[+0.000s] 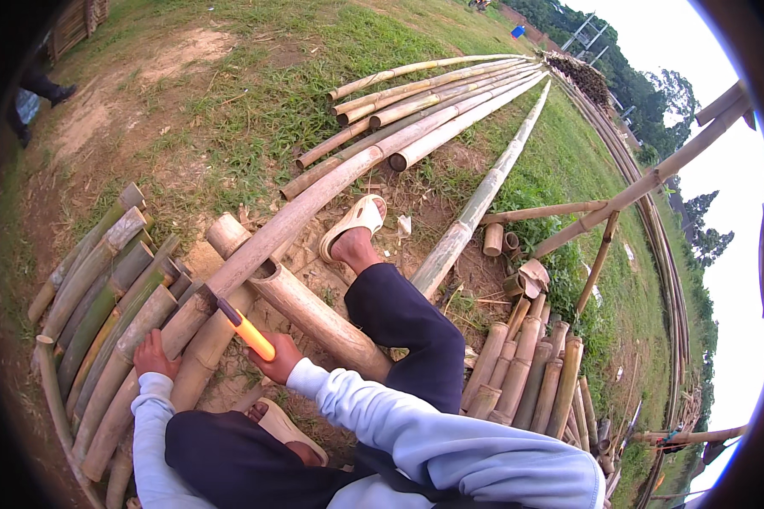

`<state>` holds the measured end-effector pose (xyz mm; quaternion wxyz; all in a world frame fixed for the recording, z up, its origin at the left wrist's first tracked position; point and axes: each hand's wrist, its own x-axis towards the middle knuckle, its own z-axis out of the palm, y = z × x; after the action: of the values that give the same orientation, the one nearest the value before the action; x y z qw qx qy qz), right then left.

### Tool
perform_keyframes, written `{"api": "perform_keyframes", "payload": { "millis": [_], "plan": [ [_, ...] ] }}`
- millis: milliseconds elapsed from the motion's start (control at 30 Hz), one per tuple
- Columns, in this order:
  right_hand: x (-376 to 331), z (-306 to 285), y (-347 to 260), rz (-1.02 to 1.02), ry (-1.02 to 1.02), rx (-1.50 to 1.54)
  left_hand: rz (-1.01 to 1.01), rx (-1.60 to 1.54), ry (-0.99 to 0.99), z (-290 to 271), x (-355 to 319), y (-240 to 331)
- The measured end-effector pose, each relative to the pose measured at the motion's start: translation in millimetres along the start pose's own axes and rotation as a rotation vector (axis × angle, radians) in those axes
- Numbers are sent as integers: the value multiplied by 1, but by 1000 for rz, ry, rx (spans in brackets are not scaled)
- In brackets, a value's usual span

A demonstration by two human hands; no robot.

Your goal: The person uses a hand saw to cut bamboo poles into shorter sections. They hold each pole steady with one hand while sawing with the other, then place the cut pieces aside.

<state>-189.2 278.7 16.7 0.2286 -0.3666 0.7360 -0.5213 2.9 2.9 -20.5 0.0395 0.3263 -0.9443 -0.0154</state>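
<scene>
A long brown bamboo pole (314,191) slants from far right to near left, crossing thick bamboo logs close to my feet. My left hand (155,356) is wrapped over the pole near its close end, fingers partly hidden. My right hand (278,361) is closed round the orange and black handle of a hand saw (255,337). The saw's dark blade, seen almost edge-on, meets the pole just beyond my left hand; how deep it sits I cannot tell. A thick pale bamboo log (323,318) lies under the pole, beside my leg.
Cut bamboo pieces (115,284) are stacked at the left, with more short lengths (526,373) at the right. Long poles (450,93) stretch away over the grass. A bamboo frame (645,188) leans at the right. Another person's legs (42,89) show at the far left.
</scene>
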Motion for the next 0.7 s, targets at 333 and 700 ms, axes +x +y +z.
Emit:
{"api": "perform_keyframes", "payload": {
  "millis": [333, 700],
  "plan": [
    [-145, -79, -18, 105, -79, -107, -34, -41, 124, 9, -4, 4],
    [-169, -86, -51, 280, -67, -32, -100, -38, 128, -4, -3, 7]
  ]
}}
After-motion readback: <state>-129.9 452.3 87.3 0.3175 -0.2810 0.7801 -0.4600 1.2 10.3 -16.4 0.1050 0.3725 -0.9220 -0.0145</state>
